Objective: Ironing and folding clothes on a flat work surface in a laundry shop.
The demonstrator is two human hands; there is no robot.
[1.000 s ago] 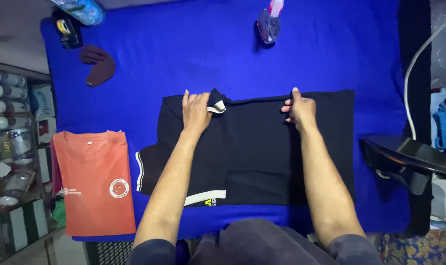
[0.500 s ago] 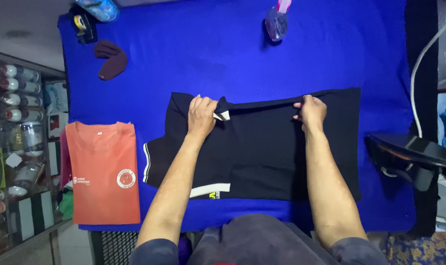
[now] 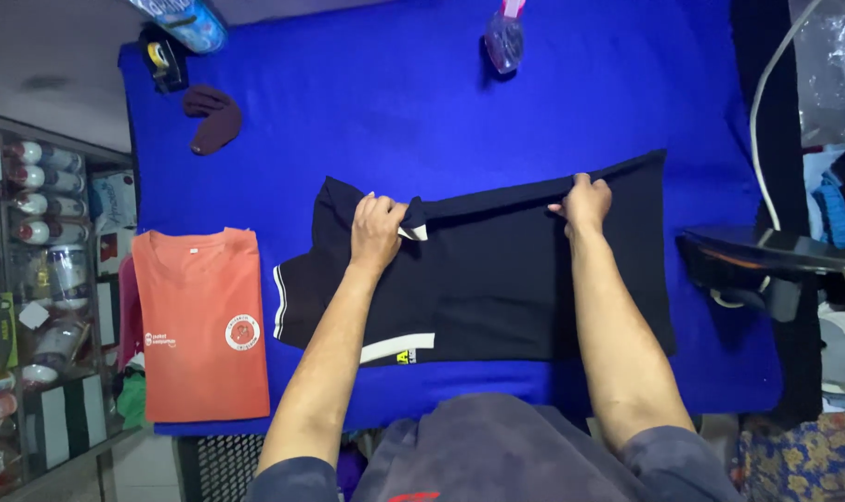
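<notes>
A person's left hand (image 3: pixel 378 231) and right hand (image 3: pixel 585 203) each pinch the far edge of a black shirt (image 3: pixel 497 279), well apart from each other, fingers closed on the cloth. The shirt lies spread at the middle of a blue table (image 3: pixel 395 102) (white stripes show at a sleeve and the hem). A folded orange shirt (image 3: pixel 199 325) sits at left, a spray bottle (image 3: pixel 503 37) beyond, an iron (image 3: pixel 766 265) at right.
</notes>
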